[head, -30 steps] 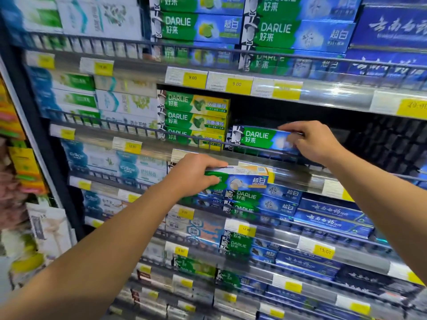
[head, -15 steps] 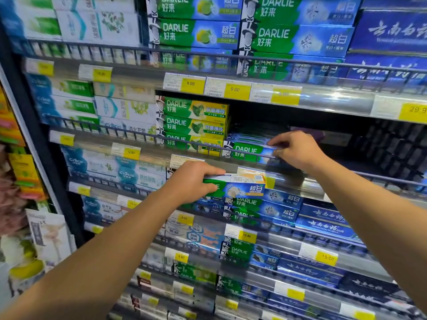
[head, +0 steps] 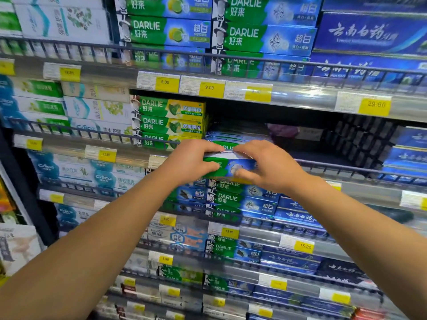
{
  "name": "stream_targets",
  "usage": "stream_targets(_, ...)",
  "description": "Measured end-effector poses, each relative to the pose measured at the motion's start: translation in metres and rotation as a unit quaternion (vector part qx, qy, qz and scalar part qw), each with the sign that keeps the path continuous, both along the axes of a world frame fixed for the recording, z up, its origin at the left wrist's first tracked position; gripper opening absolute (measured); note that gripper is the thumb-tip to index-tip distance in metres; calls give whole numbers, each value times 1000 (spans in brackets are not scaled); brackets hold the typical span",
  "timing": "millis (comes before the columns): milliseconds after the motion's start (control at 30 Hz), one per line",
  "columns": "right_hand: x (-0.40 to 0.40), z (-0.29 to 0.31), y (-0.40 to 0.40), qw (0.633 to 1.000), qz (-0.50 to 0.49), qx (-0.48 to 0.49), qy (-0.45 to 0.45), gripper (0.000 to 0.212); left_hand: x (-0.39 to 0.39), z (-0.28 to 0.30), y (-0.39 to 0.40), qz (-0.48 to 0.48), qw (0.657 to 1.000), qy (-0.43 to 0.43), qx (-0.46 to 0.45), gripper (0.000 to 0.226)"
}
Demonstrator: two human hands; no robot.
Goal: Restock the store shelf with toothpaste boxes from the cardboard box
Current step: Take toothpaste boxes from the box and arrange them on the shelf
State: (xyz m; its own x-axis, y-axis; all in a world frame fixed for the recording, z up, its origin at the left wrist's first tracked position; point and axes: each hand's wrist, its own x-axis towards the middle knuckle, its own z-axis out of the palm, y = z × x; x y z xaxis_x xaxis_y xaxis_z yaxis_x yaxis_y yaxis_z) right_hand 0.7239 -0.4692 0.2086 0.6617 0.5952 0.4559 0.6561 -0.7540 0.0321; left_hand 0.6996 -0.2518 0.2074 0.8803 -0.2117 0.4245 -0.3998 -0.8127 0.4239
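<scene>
Bright even store lighting, glare on the shelf rails (head: 307, 100), dark shelf recess, blurred and bowed edges.

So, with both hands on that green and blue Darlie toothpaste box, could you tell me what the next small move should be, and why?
Probably lift the green and blue Darlie toothpaste box over the dark wire rail and set it on the low matching stack behind. The left hand and right hand grip its ends, and open space remains above that stack.

yellow price tags (head: 166, 83), orange packets (head: 5, 199) at far left
</scene>
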Motion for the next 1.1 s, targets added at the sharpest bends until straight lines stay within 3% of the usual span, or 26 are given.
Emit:
stream_targets(167, 2, 2, -11, 998, -31, 34, -50, 51, 6, 11, -17, -5, 999, -30, 21, 45)
stream_targets(367, 9, 19, -34, 992, -45, 115, -17, 42, 6, 8, 11, 49, 993, -54, -97, 36)
stream_targets(500, 18, 22, -42, 987, -79, 141, -15, 42, 6, -8, 29, 68, 991, -31, -113, 41)
stream_targets(867, 43, 29, -22, 986, -102, 117, 54, 37, 5, -18, 42, 82, 988, -26, -132, 41)
stream_targets(1100, 48, 25, -18, 984, -113, 128, 46, 41, 5, -21, 46, 85, 985, -32, -148, 41)
